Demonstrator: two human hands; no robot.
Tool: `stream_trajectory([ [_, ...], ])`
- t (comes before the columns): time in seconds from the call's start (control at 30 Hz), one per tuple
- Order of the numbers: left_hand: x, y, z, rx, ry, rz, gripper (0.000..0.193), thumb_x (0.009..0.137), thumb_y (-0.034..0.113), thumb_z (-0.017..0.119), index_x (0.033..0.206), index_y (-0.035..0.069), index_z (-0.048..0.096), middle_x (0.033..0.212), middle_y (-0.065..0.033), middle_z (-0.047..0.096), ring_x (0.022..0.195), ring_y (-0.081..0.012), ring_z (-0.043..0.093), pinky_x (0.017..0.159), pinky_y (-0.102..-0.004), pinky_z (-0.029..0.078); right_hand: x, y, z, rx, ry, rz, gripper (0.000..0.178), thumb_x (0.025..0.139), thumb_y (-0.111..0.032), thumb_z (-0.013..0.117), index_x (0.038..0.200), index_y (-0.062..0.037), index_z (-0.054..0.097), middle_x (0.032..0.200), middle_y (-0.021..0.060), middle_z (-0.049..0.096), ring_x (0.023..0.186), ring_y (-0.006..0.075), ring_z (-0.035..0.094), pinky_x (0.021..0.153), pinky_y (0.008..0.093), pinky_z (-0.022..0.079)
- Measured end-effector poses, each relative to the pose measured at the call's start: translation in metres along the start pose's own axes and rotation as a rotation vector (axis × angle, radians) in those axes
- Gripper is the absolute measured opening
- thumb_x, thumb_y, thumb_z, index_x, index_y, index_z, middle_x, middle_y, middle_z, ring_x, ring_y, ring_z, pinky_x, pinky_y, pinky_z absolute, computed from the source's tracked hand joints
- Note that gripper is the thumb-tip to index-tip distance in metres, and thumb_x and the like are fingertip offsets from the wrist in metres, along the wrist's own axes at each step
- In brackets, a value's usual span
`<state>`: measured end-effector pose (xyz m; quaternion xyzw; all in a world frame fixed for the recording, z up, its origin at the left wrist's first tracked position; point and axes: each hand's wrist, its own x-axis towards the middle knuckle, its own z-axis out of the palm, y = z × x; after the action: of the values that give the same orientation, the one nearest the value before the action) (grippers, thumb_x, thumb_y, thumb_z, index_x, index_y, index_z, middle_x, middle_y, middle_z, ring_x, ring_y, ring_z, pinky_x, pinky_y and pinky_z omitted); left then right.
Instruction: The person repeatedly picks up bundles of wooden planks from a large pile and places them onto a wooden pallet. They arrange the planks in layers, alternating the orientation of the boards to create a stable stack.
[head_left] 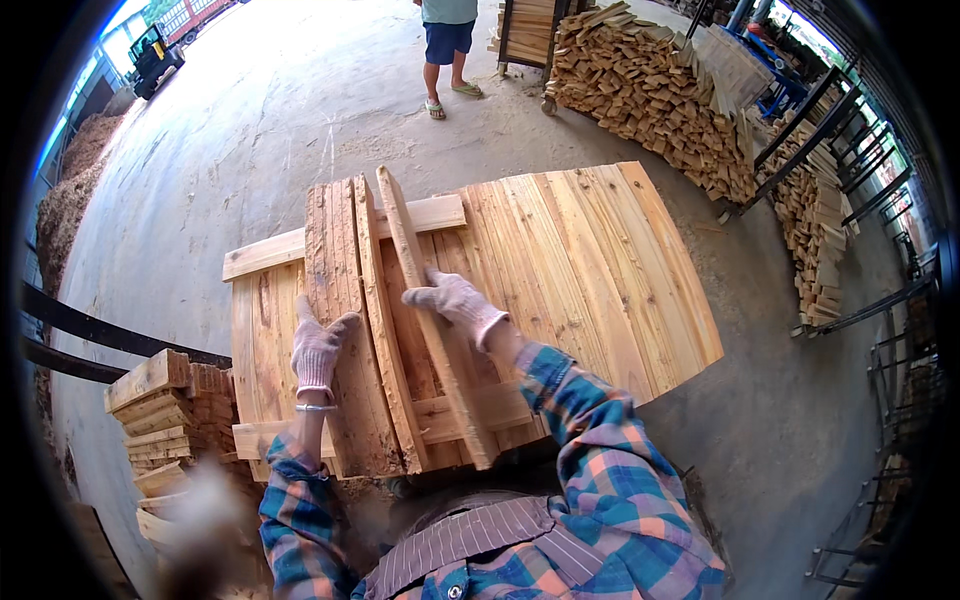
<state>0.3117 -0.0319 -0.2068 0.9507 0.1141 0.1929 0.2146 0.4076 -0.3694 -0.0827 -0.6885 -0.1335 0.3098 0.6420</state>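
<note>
My right hand [462, 302], in a pale knitted glove, is closed around a long narrow wooden plank [402, 232], tilted up on its edge. To its left, my gloved left hand [320, 350] lies with fingers stretched and thumb apart on a rough-faced board [332, 235]. Beside that board runs another narrow plank [378, 310]. They lie across a far wooden crosspiece [268, 254] and a near crosspiece [500, 405], both resting on a layer of side-by-side boards [590, 270]. The right palm and some fingertips are hidden.
Stacked wood pieces [155, 395] stand close on my left, beside a curved black bar [120, 325]. Farther off are a standing person [447, 40], a large pile of wood pieces [650, 105], metal racks [815, 125] and a forklift [152, 60].
</note>
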Motion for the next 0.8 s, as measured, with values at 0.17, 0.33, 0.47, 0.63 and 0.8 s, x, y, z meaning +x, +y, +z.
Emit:
stream_trajectory([
  [0.17, 0.022, 0.147, -0.013, 0.097, 0.041, 0.086, 0.095, 0.075, 0.052, 0.075, 0.142, -0.001, 0.033, 0.062, -0.0107, 0.062, 0.044, -0.0161, 0.053, 0.039, -0.0322, 0.044, -0.097, -0.008, -0.175, -0.691, 0.228, 0.150, 0.100, 0.072, -0.035, 0.076, 0.149, -0.0024, 0.023, 0.131, 0.0252, 0.052, 0.109, 0.0303, 0.060, 0.098, 0.0332, 0.047],
  [0.33, 0.021, 0.149, -0.030, -0.241, -0.209, -0.253, 0.081, 0.083, 0.019, 0.072, 0.145, -0.004, 0.024, 0.103, -0.0257, 0.067, 0.081, -0.0250, 0.069, 0.060, -0.0275, 0.056, -0.105, -0.025, -0.271, -1.311, 0.256, 0.381, 0.091, 0.065, -0.020, 0.073, 0.147, -0.0325, 0.036, 0.121, 0.0186, 0.054, 0.112, 0.0336, 0.057, 0.095, 0.0419, 0.046],
  [0.47, 0.023, 0.147, -0.031, -0.335, -0.245, -0.356, 0.097, 0.072, 0.041, 0.081, 0.142, -0.004, 0.032, 0.103, -0.0282, 0.066, 0.082, -0.0304, 0.066, 0.069, -0.0362, 0.054, -0.054, -0.012, -0.321, -1.604, 0.172, 0.291, 0.082, 0.070, -0.013, 0.072, 0.142, -0.0358, 0.041, 0.122, 0.0144, 0.055, 0.114, 0.0320, 0.056, 0.098, 0.0394, 0.043],
  [0.63, 0.018, 0.127, -0.027, -0.317, -0.222, -0.338, 0.091, 0.076, 0.027, 0.079, 0.144, -0.005, 0.028, 0.107, -0.0290, 0.065, 0.089, -0.0327, 0.065, 0.076, -0.0392, 0.052, 0.024, -0.002, -0.345, -1.636, 0.201, 0.162, 0.043, 0.098, -0.026, 0.044, 0.140, -0.0367, 0.045, 0.133, 0.0136, 0.052, 0.126, 0.0307, 0.048, 0.109, 0.0420, 0.030],
  [0.8, 0.019, 0.161, -0.041, -0.252, -0.233, -0.353, 0.085, 0.080, 0.022, 0.074, 0.148, 0.004, 0.026, 0.113, -0.0255, 0.063, 0.100, -0.0313, 0.064, 0.080, -0.0403, 0.052, 0.032, -0.003, -0.337, -1.539, 0.218, 0.232, 0.042, 0.102, -0.041, 0.030, 0.144, -0.0379, 0.038, 0.142, 0.0150, 0.043, 0.133, 0.0336, 0.039, 0.114, 0.0448, 0.023],
])
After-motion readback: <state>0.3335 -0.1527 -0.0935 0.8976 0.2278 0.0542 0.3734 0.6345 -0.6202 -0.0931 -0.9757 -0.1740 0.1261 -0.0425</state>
